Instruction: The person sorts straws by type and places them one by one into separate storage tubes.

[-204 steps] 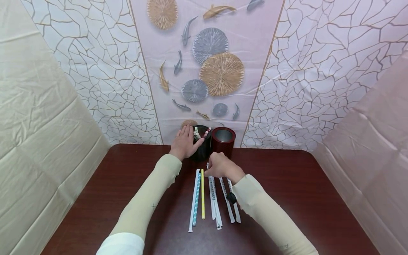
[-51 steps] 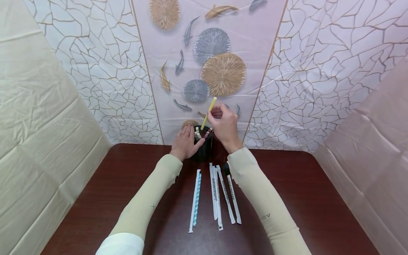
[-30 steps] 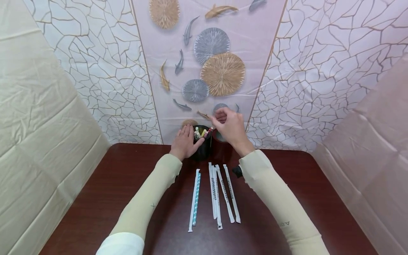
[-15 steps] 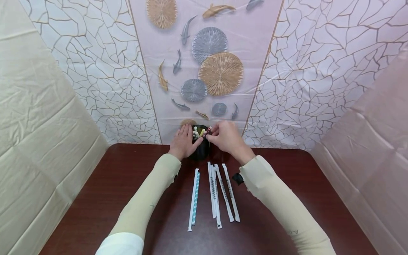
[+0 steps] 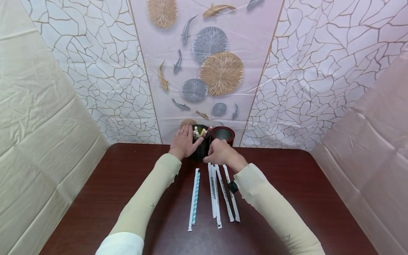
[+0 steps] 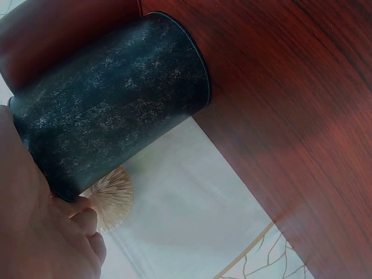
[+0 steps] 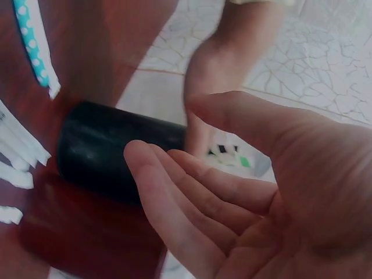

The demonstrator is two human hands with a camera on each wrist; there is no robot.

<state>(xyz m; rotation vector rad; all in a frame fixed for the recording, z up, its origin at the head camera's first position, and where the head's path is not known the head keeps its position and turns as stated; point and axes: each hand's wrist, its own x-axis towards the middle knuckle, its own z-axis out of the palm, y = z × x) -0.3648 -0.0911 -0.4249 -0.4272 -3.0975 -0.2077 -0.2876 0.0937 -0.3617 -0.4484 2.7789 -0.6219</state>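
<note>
The left hand (image 5: 183,142) rests against the upper left side of a black cup (image 5: 201,150), fingers at its rim. Several straws stand in that cup, a yellow straw (image 5: 202,132) among them. In the left wrist view the hand (image 6: 46,226) touches the rim end of the black cup (image 6: 116,99). The right hand (image 5: 223,154) hovers in front of a dark red cup (image 5: 232,139), above the upper ends of the wrapped straws (image 5: 213,193). Seen by the right wrist camera, the right hand (image 7: 250,203) has relaxed, slightly bent fingers, thumb apart, holding nothing.
A teal dotted straw (image 5: 196,200) lies beside a white-wrapped straw (image 5: 192,209), left of the other wrapped ones, on the dark red-brown table (image 5: 274,180). A patterned cloth (image 5: 223,106) hangs close behind the cups, and pale cloth walls (image 5: 366,141) stand at both sides.
The yellow straw went from the table into the black cup, released by the right hand. That hand then touched a red-patterned straw at the cup's rim and has since moved down toward the table straws.
</note>
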